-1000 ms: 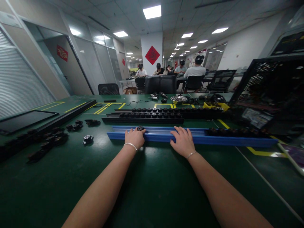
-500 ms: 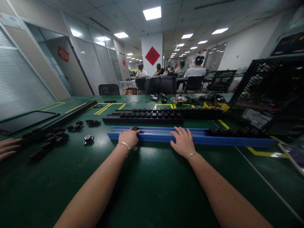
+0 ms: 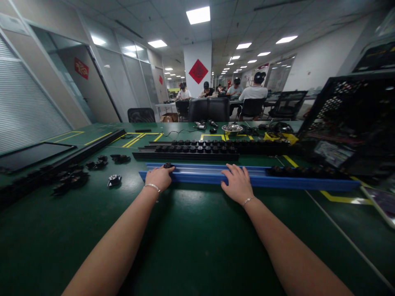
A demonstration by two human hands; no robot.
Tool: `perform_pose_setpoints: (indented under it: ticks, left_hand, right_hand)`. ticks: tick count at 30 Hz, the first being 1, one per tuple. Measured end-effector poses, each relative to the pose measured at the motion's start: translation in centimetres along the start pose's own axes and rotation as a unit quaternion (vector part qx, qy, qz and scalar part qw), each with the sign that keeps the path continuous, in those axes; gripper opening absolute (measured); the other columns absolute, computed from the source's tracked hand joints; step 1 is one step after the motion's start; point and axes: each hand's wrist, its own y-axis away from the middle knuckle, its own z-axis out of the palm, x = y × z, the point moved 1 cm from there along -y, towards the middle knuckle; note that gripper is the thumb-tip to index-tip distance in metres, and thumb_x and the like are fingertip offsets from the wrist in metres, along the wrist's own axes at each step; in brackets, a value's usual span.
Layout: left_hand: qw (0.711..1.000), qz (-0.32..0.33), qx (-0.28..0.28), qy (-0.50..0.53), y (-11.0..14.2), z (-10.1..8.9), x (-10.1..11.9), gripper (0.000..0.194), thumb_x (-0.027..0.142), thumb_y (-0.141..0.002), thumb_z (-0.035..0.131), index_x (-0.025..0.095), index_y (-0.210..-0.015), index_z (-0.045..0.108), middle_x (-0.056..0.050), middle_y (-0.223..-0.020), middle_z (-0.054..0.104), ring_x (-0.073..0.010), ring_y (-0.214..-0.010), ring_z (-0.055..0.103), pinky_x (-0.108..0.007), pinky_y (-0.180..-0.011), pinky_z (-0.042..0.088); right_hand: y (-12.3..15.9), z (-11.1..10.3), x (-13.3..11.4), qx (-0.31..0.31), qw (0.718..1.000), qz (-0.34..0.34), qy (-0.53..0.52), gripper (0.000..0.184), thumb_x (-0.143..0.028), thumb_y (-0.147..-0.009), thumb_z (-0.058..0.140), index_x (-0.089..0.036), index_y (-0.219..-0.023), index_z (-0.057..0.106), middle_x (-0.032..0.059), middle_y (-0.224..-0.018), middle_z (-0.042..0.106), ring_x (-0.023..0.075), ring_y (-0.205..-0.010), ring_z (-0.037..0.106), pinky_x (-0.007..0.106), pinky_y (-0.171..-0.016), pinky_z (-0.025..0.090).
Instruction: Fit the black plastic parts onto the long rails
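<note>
A long blue rail (image 3: 268,177) lies across the green table (image 3: 197,238) in front of me. My left hand (image 3: 159,177) rests on the rail's left end, fingers curled on a small black part (image 3: 167,165) sitting in the rail. My right hand (image 3: 238,183) lies flat on the middle of the rail, fingers spread. A row of black parts (image 3: 304,172) fills the rail's right stretch.
Two black rails (image 3: 188,151) loaded with black parts lie behind the blue one. Loose black parts (image 3: 69,179) are scattered at left. A black crate (image 3: 352,119) stands at right, a phone (image 3: 382,201) near it. A metal bowl (image 3: 232,128) and seated people are farther back.
My left hand slid the small black part leftward along the blue rail toward its end. Another person's hand showed briefly at the left edge and is gone. My right hand stayed put.
</note>
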Motion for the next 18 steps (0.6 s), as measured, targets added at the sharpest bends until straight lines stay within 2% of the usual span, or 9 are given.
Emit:
perform_pose_setpoints:
  ticks: [7, 18]
  left_hand:
    - [1.0, -0.003, 0.01, 0.002, -0.1, 0.1, -1.0, 0.057, 0.018, -0.078, 0.038, 0.041, -0.129, 0.048, 0.0, -0.135, 0.051, -0.0278, -0.115, 0.052, -0.043, -0.093, 0.042]
    - [0.999, -0.037, -0.006, 0.0, -0.7, 0.4, -3.5, 0.058, 0.02, -0.077, 0.038, 0.042, -0.13, 0.046, 0.001, -0.136, 0.05, -0.0306, -0.117, 0.05, -0.047, -0.092, 0.042]
  right_hand:
    - [0.1, 0.0, 0.0, 0.003, 1.0, -0.001, -0.001, 0.035, -0.03, -0.077, 0.049, -0.022, -0.109, 0.062, 0.0079, -0.133, 0.048, 0.0267, -0.125, 0.037, 0.049, -0.107, 0.018]
    - [0.1, 0.0, -0.1, 0.005, 1.0, 0.002, -0.002, 0.035, -0.03, -0.076, 0.051, -0.022, -0.109, 0.062, 0.0079, -0.134, 0.049, 0.0273, -0.126, 0.038, 0.049, -0.108, 0.018]
